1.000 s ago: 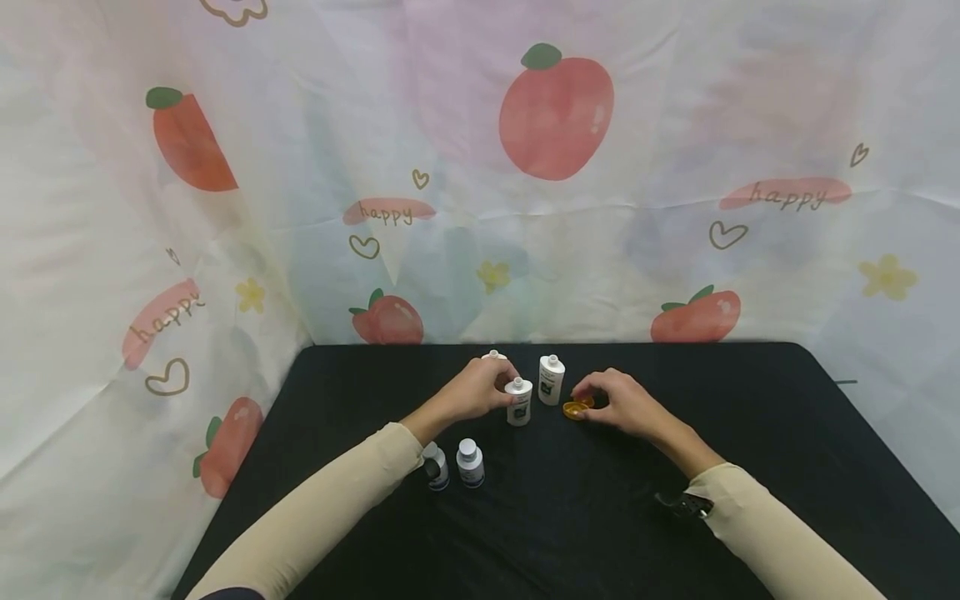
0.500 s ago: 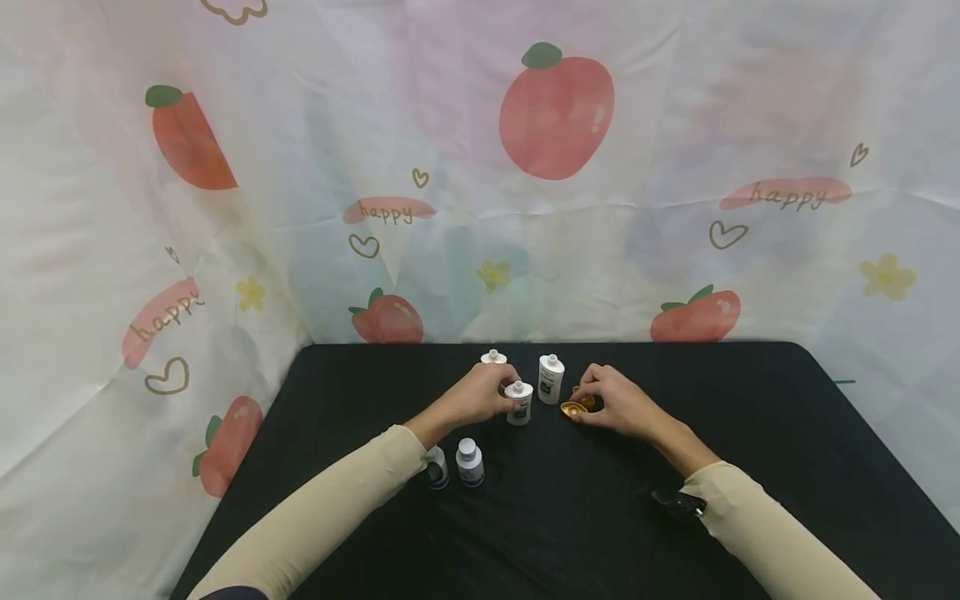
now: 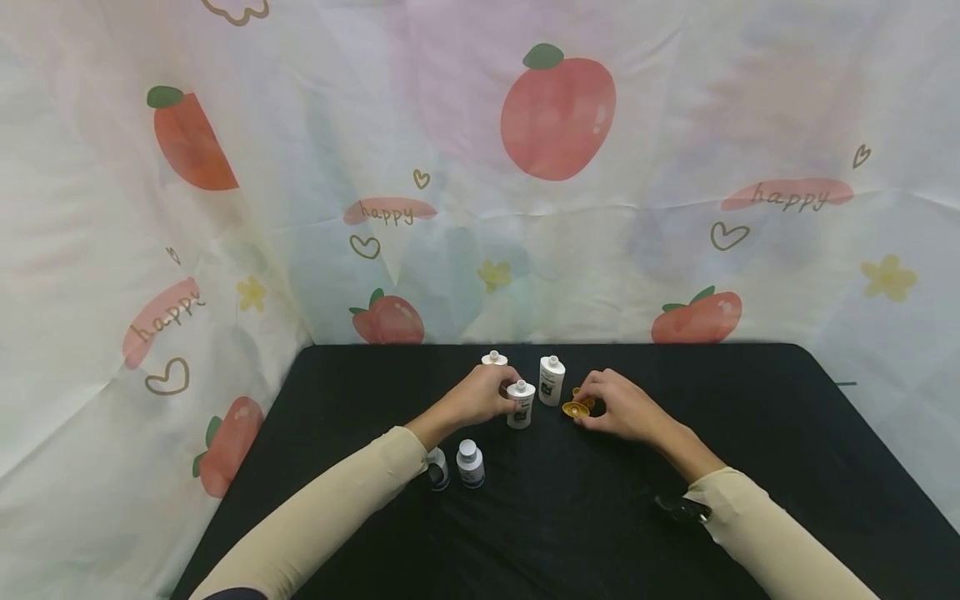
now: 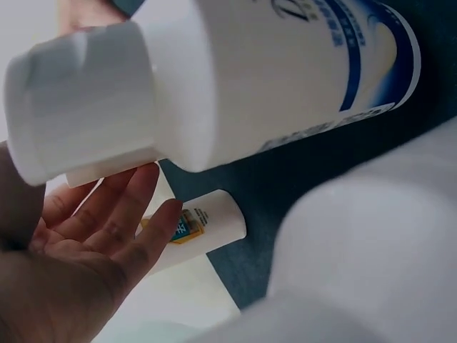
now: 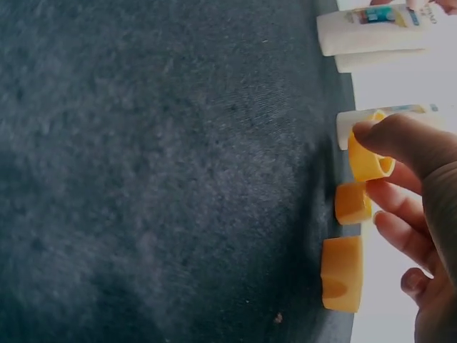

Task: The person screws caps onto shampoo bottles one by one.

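The left hand (image 3: 478, 397) holds an uncapped bottle (image 3: 522, 412); the right hand (image 3: 622, 406) pinches a yellow cap (image 5: 363, 164), spare caps (image 5: 343, 275) just beside. Between them stands another bottle (image 3: 551, 387); white-capped bottles (image 3: 471, 467) flank the left sleeve (image 3: 322, 504).

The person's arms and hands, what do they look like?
The left sleeve and right sleeve are plain cream, stopping before the hands. Dark fabric shows at the left's near end. A dark wrist-worn item with a shiny part sits at the right cuff. The left hand and right hand wear no gloves.

The bottles (image 3: 527, 409) are white, the caps (image 5: 365, 164) yellow-orange.
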The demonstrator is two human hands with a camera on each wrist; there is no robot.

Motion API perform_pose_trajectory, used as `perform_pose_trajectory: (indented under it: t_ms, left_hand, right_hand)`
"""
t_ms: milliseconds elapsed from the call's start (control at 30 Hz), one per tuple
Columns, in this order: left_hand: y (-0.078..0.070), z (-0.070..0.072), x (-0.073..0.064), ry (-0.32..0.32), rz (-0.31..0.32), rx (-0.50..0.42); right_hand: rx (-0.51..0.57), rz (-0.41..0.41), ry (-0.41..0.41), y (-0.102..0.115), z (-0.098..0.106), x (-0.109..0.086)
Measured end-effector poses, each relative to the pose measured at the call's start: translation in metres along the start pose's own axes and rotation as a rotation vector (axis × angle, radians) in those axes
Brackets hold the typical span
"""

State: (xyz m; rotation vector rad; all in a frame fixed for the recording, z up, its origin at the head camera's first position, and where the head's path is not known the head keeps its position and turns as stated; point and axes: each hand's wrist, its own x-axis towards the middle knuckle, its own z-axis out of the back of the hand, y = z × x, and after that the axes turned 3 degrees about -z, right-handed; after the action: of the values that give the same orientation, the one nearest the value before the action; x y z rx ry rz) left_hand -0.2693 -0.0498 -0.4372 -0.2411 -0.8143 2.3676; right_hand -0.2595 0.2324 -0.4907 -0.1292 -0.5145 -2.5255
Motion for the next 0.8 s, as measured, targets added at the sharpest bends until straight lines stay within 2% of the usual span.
perform_pose_trajectory:
  t_ms: [133, 367, 567, 800]
  left_hand:
    - [0.001, -0.002, 0.001, 0.007, 0.0, 0.006]
    - [0.003, 0.0, -0.001, 0.011, -0.005, -0.014]
    - [0.003, 0.006, -0.005, 0.006, 0.024, 0.0]
    - [0.003, 0.018, -0.013, -0.029, 0.021, -0.084]
  right_hand:
    - [0.06, -0.056, 0.014, 0.002, 0.004, -0.003]
    - [0.202, 0.001, -0.025, 0.003, 0.011, -0.004]
    - [0.323, -0.029, -0.035, 0.008, 0.021, -0.006]
    - [0.417, -0.06, -0.045, 0.018, 0.032, -0.007]
